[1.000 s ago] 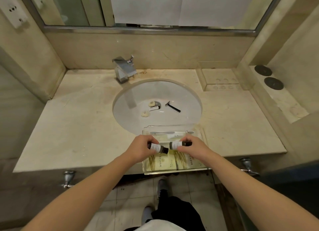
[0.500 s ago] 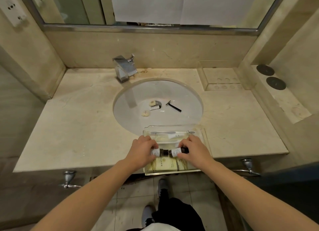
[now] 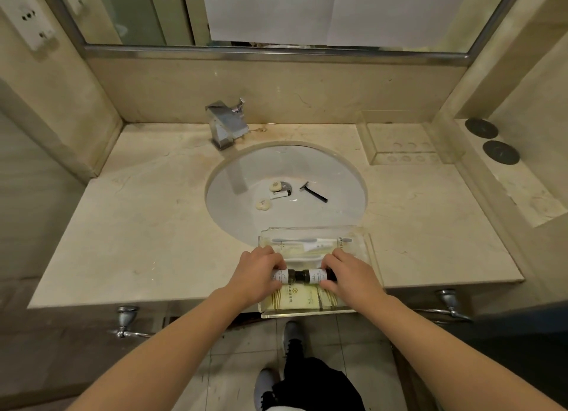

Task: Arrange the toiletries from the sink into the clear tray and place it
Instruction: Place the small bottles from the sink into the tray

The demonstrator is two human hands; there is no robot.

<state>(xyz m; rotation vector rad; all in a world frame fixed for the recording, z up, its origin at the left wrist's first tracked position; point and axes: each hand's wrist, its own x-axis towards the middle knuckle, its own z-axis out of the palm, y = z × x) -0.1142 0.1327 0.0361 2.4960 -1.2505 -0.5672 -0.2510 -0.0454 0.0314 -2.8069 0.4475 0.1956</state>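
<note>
left hand [image 3: 259, 274]: your fingers curl round the left bottle [image 3: 281, 276], gripping it over the clear tray [image 3: 370, 250].
right hand [image 3: 347, 274]: your fingers curl round the right bottle [image 3: 316, 276], gripping it over the same tray.
bottles: both lie on their sides, end to end; dark caps meet in the middle. You hide the outer ends with your hands.
labels: white bands on both bottles, print too small to read.
tray: sits on the desk [image 3: 138, 226] at the front edge, just in front of the sink [image 3: 338, 177]; near rim overhangs the edge. Clear walls are hard to trace.
tray contents: a toothbrush [image 3: 295, 241] in a wrapper at the far side, a cream packet [image 3: 296, 298] with stripes and a flower logo at the near side. Writing on the packet is not legible. Your hands cover the middle part.
sink contents: two round soaps [image 3: 262, 204] [image 3: 274, 186], a small white tube [image 3: 279, 194], a black razor [image 3: 313, 192]. The drain is partly hidden behind the soap and tube.
second tray [image 3: 408, 152]: clear, at the back right of the desk, edges faint.
faucet [image 3: 227, 124]: chrome, behind the sink.
mirror [image 3: 276, 11]: cut off at the top, white paper sheets cover most of it.
coasters [image 3: 491, 141]: two dark discs on the right ledge.
you: arms enter from the bottom, body cut off, shoes visible on the floor.
</note>
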